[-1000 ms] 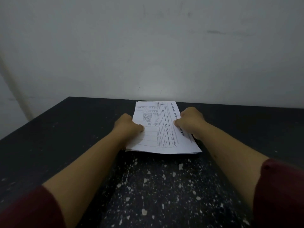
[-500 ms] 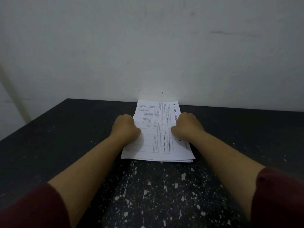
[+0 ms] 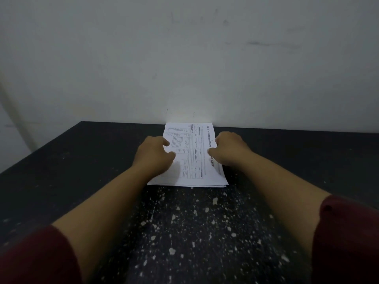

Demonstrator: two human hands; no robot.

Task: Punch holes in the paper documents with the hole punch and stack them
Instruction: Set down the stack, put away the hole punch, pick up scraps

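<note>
1. You are at the stacking step, as I judge it: the papers [image 3: 190, 160] lie as one pile on the table [image 3: 61, 171], between your two hands, their far edge touching the wall [image 3: 184, 58].
2. No hole punch shows anywhere, so I cannot tell whether these sheets are punched already.
3. Your left hand [image 3: 152, 155] rests on the left edge of the pile with its fingers curled; the fingertips touch the top sheet. Whether the thumb pinches the sheets underneath is hidden.
4. Your right hand [image 3: 229, 148] sits on the right edge of the pile, fingers bent onto the paper. I cannot tell if it grips or only presses.
5. The near edges of the sheets, just below your hands, look slightly uneven.
6. The next move likely calls for squaring the pile from both sides, or letting go and reaching for the next document.
</note>
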